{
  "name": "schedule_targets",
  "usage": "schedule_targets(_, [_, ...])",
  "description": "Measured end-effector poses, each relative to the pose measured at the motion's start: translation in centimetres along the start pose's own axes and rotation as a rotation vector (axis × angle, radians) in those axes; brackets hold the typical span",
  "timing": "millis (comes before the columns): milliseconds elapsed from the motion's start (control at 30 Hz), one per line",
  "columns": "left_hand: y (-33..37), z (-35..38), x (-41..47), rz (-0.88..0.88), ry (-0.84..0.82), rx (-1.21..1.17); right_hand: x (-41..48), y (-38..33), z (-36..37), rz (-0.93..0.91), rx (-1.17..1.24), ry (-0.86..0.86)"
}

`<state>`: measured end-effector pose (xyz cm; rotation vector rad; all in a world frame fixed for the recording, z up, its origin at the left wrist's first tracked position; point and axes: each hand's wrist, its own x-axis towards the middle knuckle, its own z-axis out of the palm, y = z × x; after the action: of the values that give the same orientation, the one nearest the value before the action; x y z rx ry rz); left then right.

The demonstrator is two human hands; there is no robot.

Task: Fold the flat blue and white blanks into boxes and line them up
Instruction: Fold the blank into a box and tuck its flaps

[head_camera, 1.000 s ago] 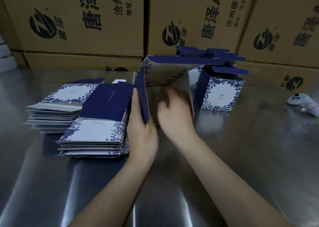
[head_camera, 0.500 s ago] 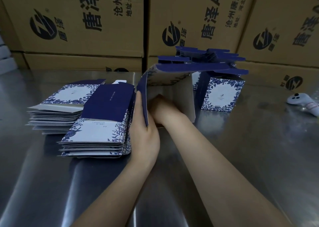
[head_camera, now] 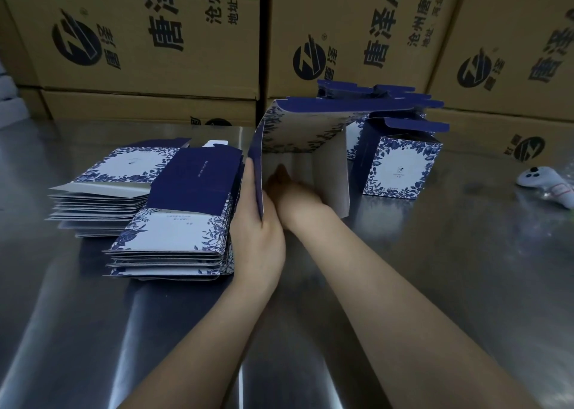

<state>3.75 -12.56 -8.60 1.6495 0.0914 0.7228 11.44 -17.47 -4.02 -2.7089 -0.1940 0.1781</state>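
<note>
A half-opened blue and white box [head_camera: 306,129] lies on its side at the table's middle, its open end toward me. My left hand [head_camera: 256,225] grips its dark blue left wall, thumb on the inner face. My right hand [head_camera: 290,191] reaches inside the box; its fingers are partly hidden in there. Two stacks of flat blanks lie to the left, the nearer stack [head_camera: 177,234] beside my left hand and the farther stack [head_camera: 105,191] behind it. A folded box [head_camera: 399,164] stands upright to the right, with more folded boxes [head_camera: 369,93] behind the one in my hands.
Large brown cartons [head_camera: 149,35] with printed logos wall off the back of the steel table [head_camera: 435,269]. A white handheld controller [head_camera: 546,183] lies at the far right edge.
My right hand has gone from the box's open end deep into its inside. The box has opened up squarer. My left hand has kept its grip on the left wall.
</note>
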Motion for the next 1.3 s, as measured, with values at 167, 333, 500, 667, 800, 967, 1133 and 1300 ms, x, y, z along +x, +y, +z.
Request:
schedule_targets(167, [0.0, 0.0, 0.0, 0.002, -0.009, -0.002, 0.2, -0.1, 0.1, 0.033, 0.014, -0.027])
schedule_targets(333, [0.0, 0.0, 0.0, 0.007, -0.012, 0.006, -0.3, -0.1, -0.1, -0.006, -0.066, -0.034])
schedule_targets(500, [-0.1, 0.0, 0.0, 0.008, -0.018, 0.018, -1.0, 0.0, -0.4, -0.105, -0.136, -0.001])
schedule_targets(667, [-0.2, -0.2, 0.2, 0.021, -0.002, 0.028, -1.3, 0.0, -0.4, -0.198, -0.165, 0.176])
schedule_targets(800, [-0.2, -0.1, 0.0, 0.01, -0.002, 0.016, -0.6, -0.3, -0.2, -0.005, 0.113, 0.142])
schedule_targets(967, [-0.3, -0.1, -0.1, 0.024, -0.028, 0.006, -0.4, -0.3, 0.3, 0.072, 0.206, 0.097])
schedule_targets(1133, [-0.3, -0.2, 0.0, 0.058, -0.057, 0.002, -0.2, -0.2, 0.2, 0.075, 0.135, 0.063])
schedule_targets(1300, [-0.3, -0.1, -0.1, 0.048, -0.045, 0.033, -0.7, -0.1, 0.0, -0.028, 0.126, 0.148])
